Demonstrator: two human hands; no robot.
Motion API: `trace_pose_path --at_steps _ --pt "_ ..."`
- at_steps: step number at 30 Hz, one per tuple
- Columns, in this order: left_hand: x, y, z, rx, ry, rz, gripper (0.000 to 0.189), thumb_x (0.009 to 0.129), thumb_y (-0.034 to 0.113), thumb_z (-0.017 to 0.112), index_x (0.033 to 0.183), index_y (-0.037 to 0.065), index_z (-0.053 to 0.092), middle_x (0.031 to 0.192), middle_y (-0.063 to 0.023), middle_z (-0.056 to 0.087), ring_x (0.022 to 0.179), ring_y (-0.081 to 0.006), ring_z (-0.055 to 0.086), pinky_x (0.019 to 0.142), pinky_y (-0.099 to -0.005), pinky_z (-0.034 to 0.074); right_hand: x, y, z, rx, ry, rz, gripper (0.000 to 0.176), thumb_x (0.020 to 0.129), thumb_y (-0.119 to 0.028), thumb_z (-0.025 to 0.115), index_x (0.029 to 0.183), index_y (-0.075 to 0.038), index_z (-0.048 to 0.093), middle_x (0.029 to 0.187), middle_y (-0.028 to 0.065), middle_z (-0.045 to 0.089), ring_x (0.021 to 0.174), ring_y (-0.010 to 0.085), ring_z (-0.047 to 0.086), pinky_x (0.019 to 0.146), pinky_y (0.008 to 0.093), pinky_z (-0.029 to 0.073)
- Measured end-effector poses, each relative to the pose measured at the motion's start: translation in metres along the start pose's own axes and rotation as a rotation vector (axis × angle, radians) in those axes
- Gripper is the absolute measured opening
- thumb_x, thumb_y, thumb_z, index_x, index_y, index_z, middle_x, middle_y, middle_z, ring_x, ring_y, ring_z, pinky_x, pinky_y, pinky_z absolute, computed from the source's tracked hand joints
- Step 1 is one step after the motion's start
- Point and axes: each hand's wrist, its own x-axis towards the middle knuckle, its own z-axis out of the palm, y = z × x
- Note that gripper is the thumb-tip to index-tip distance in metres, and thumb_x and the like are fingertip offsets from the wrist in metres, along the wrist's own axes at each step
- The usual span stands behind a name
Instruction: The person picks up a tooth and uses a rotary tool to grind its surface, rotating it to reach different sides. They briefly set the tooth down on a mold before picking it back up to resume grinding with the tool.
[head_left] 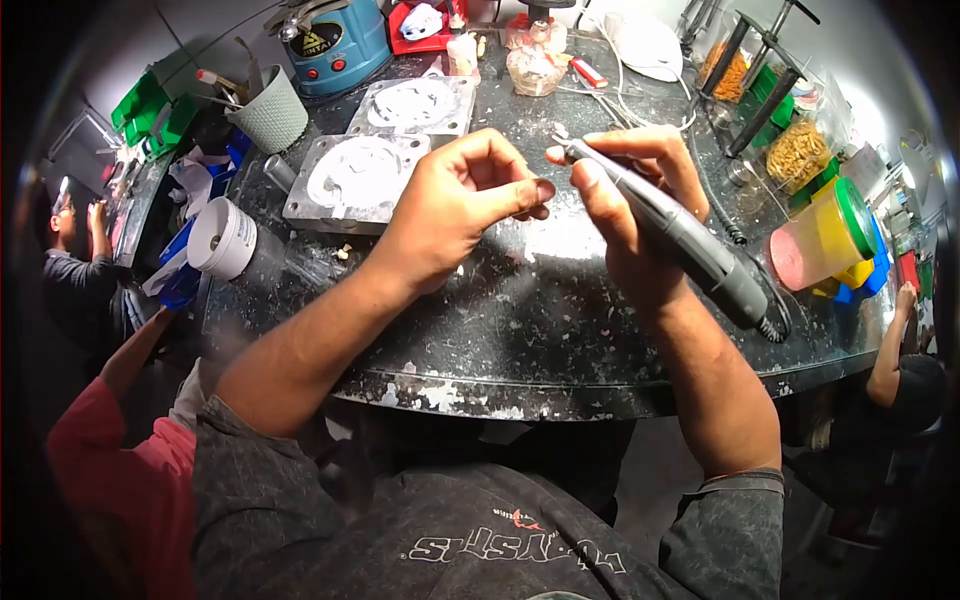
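My right hand [640,190] is wrapped round a grey rotary tool handpiece [680,220], its working tip pointing up and left and its coiled cord trailing at the lower right. A small pale bit [560,131] shows right at that tip. My left hand [470,195] is close by on the left, thumb and fingers pressed together in a pinch; I cannot tell what they hold. Both hands are raised over the black worktop [500,320]. Behind my left hand lie two metal mould halves, a near one [310,210] and a far one [462,105], both filled with white plaster.
At the back stand a blue machine [345,50] and a ribbed pot of tools [270,115]. A white tub [222,240] sits left. On the right are a green-lidded jar of pink powder [815,245] and a container of yellowish pieces [798,155]. Other people [125,470] sit at both sides.
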Motion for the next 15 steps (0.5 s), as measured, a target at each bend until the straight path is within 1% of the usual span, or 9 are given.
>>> trace_pose_path --at_steps 2,3,6,7,10,11,12,14,15 --pt "-0.007 -0.003 0.006 -0.233 0.160 0.003 0.017 0.088 0.002 0.067 0.100 0.001 0.055 0.087 -0.0110 0.070 0.083 -0.0157 0.068 0.074 -0.0254 0.052 -0.003 -0.005 0.004 0.087 0.001 0.091 0.025 0.081 -0.011 0.075 0.098 0.001 0.060 0.086 0.0101 0.067 0.077 0.0138 0.067 0.069 0.0263 0.055" --pt "-0.009 -0.005 0.001 -0.236 0.154 -0.006 0.026 0.088 0.000 0.067 0.109 0.001 0.052 0.090 -0.0144 0.071 0.084 -0.0176 0.069 0.075 -0.0256 0.053 -0.003 -0.004 0.004 0.064 -0.005 0.064 0.024 0.081 -0.010 0.075 0.097 0.000 0.061 0.085 0.0101 0.068 0.077 0.0138 0.068 0.069 0.0262 0.055" --pt "-0.018 0.003 0.002 -0.204 0.214 -0.008 0.024 0.087 0.000 0.067 0.107 -0.001 0.054 0.091 -0.0146 0.071 0.084 -0.0177 0.070 0.078 -0.0266 0.054 -0.005 -0.005 0.004 0.018 -0.022 0.069 0.022 0.080 -0.008 0.074 0.096 0.000 0.061 0.083 0.0091 0.068 0.076 0.0135 0.068 0.067 0.0257 0.055" --pt "-0.018 0.001 0.003 -0.247 0.227 0.009 0.019 0.089 0.001 0.066 0.106 -0.002 0.060 0.093 -0.0146 0.071 0.087 -0.0186 0.070 0.080 -0.0272 0.054 -0.004 -0.006 0.004 0.027 -0.025 0.065 0.023 0.079 -0.008 0.074 0.096 0.000 0.062 0.083 0.0090 0.068 0.075 0.0133 0.068 0.066 0.0256 0.055" --pt "-0.020 0.008 0.005 -0.355 0.241 -0.048 0.016 0.090 0.003 0.064 0.105 -0.002 0.065 0.097 -0.0141 0.071 0.090 -0.0199 0.070 0.081 -0.0281 0.055 -0.003 -0.004 0.002 -0.046 -0.041 -0.012 0.025 0.075 -0.006 0.077 0.095 0.000 0.063 0.085 0.0092 0.068 0.075 0.0143 0.068 0.066 0.0258 0.055" --pt "-0.021 0.007 0.003 -0.419 0.223 -0.087 0.021 0.092 0.006 0.062 0.111 -0.002 0.065 0.102 -0.0139 0.071 0.095 -0.0208 0.069 0.083 -0.0295 0.055 -0.003 -0.006 0.001 -0.048 -0.047 0.001 0.026 0.074 -0.007 0.077 0.096 0.000 0.063 0.085 0.0097 0.068 0.076 0.0150 0.069 0.067 0.0261 0.055" --pt "-0.022 0.005 0.003 -0.426 0.218 -0.092 0.021 0.092 0.006 0.062 0.111 -0.002 0.065 0.102 -0.0139 0.071 0.095 -0.0208 0.069 0.083 -0.0295 0.055 -0.004 -0.007 0.001 -0.049 -0.053 0.012 0.027 0.074 -0.007 0.077 0.096 0.001 0.063 0.086 0.0101 0.068 0.077 0.0158 0.069 0.068 0.0264 0.055" --pt "-0.023 0.003 0.004 -0.581 0.231 -0.141 0.026 0.092 0.007 0.062 0.116 -0.002 0.063 0.105 -0.0144 0.070 0.100 -0.0211 0.068 0.085 -0.0305 0.054 -0.004 -0.004 0.004 -0.002 -0.066 -0.042 0.029 0.073 -0.007 0.078 0.096 0.003 0.063 0.085 0.0118 0.068 0.077 0.0176 0.070 0.071 0.0270 0.055" --pt "-0.023 0.003 0.003 -0.595 0.223 -0.164 0.027 0.093 0.008 0.061 0.118 -0.002 0.063 0.108 -0.0142 0.069 0.101 -0.0194 0.067 0.088 -0.0301 0.053 -0.005 -0.004 0.005 0.008 -0.067 -0.041 0.029 0.073 -0.007 0.078 0.096 0.003 0.063 0.084 0.0121 0.068 0.076 0.0178 0.070 0.071 0.0269 0.055"
